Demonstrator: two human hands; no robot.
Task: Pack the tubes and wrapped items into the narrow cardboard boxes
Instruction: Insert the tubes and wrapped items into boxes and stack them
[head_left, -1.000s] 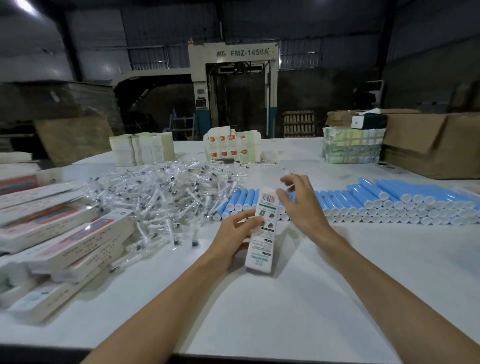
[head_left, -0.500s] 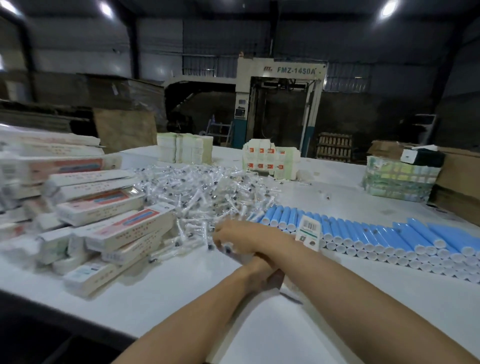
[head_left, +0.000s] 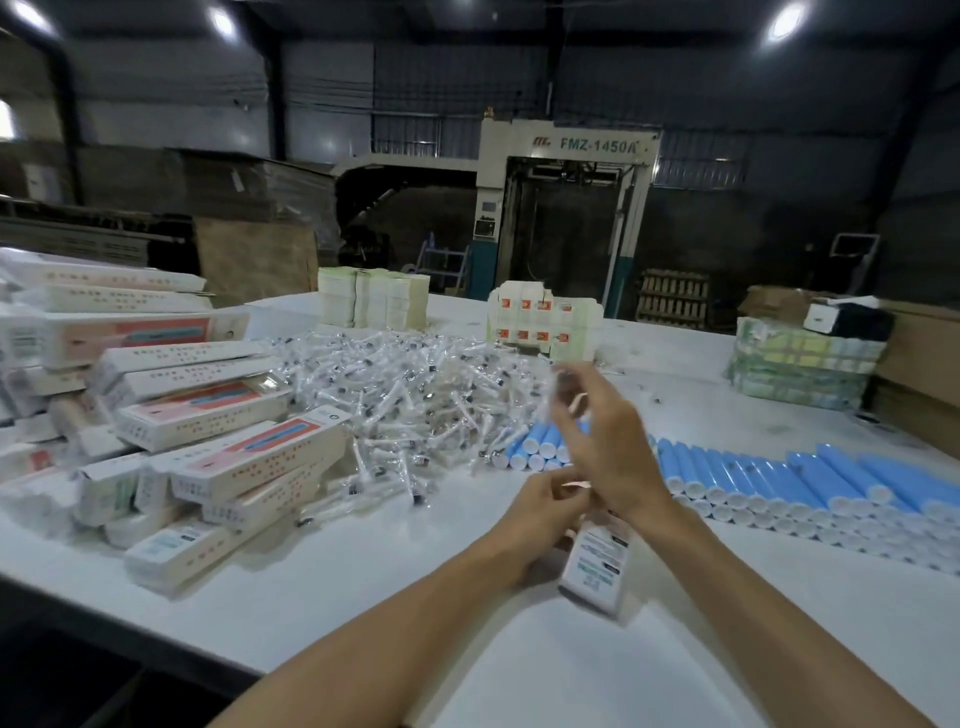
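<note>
The right hand (head_left: 608, 447) has come back from the heap of wrapped pieces (head_left: 405, 395), pinching a blurred wrapped item (head_left: 563, 382). Left of its fingers, packed boxes (head_left: 244, 457) lie piled; just below, the left hand (head_left: 540, 512) grips the narrow box (head_left: 597, 564); right, many blue tubes (head_left: 779, 483) remain unpacked

Bare white table (head_left: 322, 587) along the near edge gives room to pass. A messy stack of packed boxes (head_left: 208, 447) blocks the left. The heap of wrapped items (head_left: 415, 395) fills the middle behind, rows of blue tubes (head_left: 779, 480) line the right, and the left hand (head_left: 545, 514) holds a narrow box (head_left: 597, 564) in the gap between.
</note>
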